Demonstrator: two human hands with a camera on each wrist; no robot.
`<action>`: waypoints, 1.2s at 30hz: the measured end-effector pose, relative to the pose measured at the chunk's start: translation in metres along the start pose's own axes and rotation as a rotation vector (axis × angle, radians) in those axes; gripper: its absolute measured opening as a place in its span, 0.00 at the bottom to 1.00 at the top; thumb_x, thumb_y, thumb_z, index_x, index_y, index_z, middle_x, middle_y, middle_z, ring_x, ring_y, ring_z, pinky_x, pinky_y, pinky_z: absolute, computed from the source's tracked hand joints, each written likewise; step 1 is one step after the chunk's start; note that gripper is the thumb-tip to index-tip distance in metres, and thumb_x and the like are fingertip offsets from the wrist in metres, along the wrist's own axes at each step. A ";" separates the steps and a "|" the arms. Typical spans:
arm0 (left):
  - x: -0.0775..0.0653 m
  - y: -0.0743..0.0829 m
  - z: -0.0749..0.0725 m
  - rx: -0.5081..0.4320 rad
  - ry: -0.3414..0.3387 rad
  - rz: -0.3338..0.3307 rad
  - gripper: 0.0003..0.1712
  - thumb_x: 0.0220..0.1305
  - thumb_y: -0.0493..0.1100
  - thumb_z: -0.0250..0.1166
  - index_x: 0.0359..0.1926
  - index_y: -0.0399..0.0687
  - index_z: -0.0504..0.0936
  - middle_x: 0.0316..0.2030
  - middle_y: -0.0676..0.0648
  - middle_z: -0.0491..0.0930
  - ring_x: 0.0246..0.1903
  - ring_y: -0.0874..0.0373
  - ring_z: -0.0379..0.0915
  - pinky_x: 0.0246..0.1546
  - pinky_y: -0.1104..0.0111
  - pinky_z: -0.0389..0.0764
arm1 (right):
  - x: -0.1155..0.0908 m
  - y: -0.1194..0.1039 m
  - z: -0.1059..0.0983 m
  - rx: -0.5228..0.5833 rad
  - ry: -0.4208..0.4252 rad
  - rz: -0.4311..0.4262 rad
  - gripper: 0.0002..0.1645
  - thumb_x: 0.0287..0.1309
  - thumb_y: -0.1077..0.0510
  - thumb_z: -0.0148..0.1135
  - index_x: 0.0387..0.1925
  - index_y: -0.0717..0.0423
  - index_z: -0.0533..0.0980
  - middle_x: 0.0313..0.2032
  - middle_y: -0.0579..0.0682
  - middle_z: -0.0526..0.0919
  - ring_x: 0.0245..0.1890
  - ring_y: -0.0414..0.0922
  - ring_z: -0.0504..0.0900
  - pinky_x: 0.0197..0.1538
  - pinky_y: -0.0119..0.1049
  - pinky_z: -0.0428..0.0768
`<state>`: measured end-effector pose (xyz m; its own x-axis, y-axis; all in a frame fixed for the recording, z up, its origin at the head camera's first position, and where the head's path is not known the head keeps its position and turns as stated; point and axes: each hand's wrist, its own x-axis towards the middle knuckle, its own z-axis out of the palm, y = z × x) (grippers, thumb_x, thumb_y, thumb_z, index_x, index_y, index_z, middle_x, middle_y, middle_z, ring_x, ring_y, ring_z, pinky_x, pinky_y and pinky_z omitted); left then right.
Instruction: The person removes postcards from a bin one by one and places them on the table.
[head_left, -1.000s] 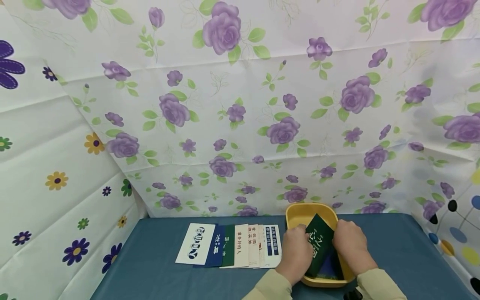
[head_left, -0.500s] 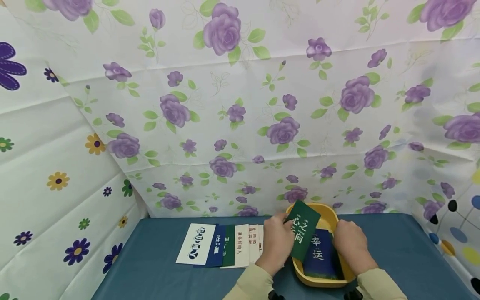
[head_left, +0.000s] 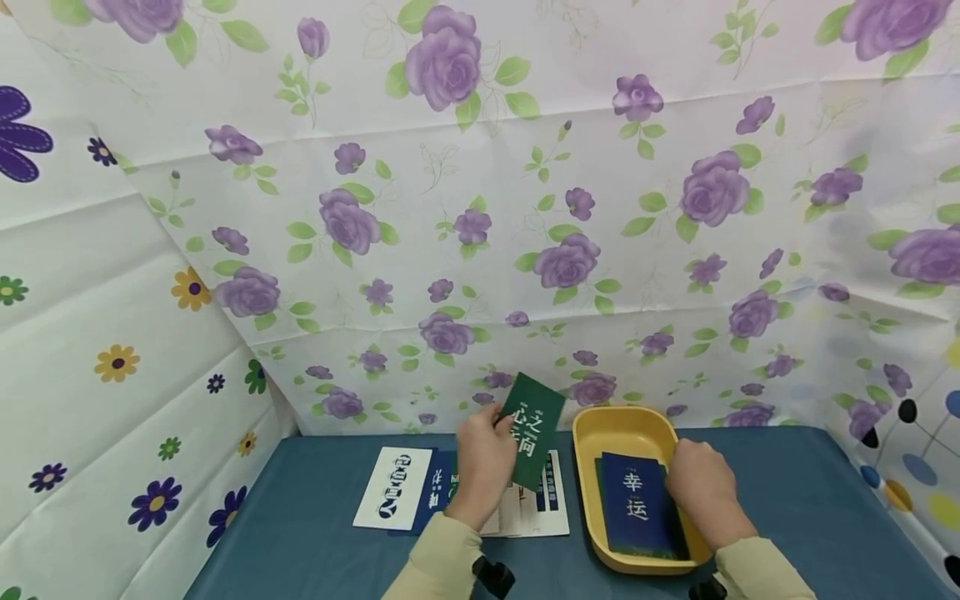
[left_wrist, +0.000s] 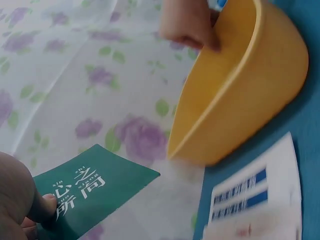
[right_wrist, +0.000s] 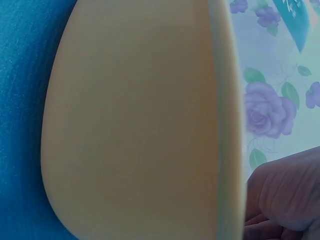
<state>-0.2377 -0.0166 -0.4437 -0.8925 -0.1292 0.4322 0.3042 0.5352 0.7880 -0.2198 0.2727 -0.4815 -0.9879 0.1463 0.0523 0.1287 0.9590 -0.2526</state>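
My left hand (head_left: 486,458) pinches a dark green card (head_left: 537,429) with white Chinese characters by its left edge. The card is held tilted above the row of cards, and in the left wrist view the thumb lies on the face of the green card (left_wrist: 100,192). At the right rim of a yellow plastic tray (head_left: 626,418), my right hand (head_left: 705,487) grips the edge with curled fingers. Inside the tray lies a blue card (head_left: 641,508) with white characters, over a green one that barely shows. The tray's wall (right_wrist: 135,120) fills most of the right wrist view.
Overlapping cards lie in a row left of the tray: a white card (head_left: 393,487) at the left end, a blue one (head_left: 432,500) beside it, and a white one with blue blocks (head_left: 553,500) at the right end. Flowered sheeting (head_left: 465,250) rises behind the blue-green tabletop (head_left: 300,533).
The left hand has lifted the green card out of the tray and carried it left over the row, uncovering the blue card. The right hand has stayed at the tray's rim.
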 end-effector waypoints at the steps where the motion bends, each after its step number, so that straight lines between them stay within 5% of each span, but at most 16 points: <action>1: 0.002 -0.004 -0.005 0.014 0.017 -0.003 0.12 0.65 0.39 0.58 0.48 0.40 0.79 0.36 0.46 0.80 0.30 0.63 0.76 0.24 0.74 0.75 | 0.000 0.000 0.000 0.001 -0.001 0.000 0.06 0.50 0.66 0.59 0.26 0.67 0.72 0.18 0.55 0.72 0.16 0.47 0.71 0.18 0.43 0.74; 13: 0.010 -0.061 -0.054 0.186 0.153 -0.113 0.13 0.64 0.40 0.59 0.49 0.44 0.80 0.35 0.45 0.80 0.28 0.59 0.76 0.24 0.66 0.76 | 0.003 0.002 0.002 0.025 -0.027 0.039 0.06 0.51 0.66 0.59 0.29 0.68 0.72 0.19 0.54 0.72 0.16 0.46 0.72 0.19 0.42 0.74; 26: 0.005 -0.138 -0.114 0.386 0.194 -0.248 0.15 0.64 0.38 0.56 0.51 0.38 0.78 0.38 0.37 0.79 0.31 0.47 0.76 0.26 0.55 0.77 | 0.001 -0.001 0.001 0.027 -0.035 0.037 0.09 0.50 0.66 0.60 0.31 0.69 0.72 0.21 0.55 0.73 0.17 0.47 0.73 0.20 0.44 0.74; 36: 0.000 -0.166 -0.126 0.403 0.134 -0.278 0.13 0.63 0.36 0.55 0.48 0.39 0.80 0.36 0.39 0.79 0.30 0.50 0.76 0.26 0.56 0.76 | 0.001 0.000 0.001 0.013 -0.024 0.042 0.09 0.50 0.65 0.61 0.30 0.69 0.72 0.21 0.56 0.73 0.17 0.48 0.72 0.20 0.44 0.74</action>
<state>-0.2461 -0.2102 -0.5196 -0.8629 -0.4042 0.3033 -0.1151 0.7417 0.6608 -0.2214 0.2723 -0.4823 -0.9834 0.1805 0.0182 0.1692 0.9489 -0.2663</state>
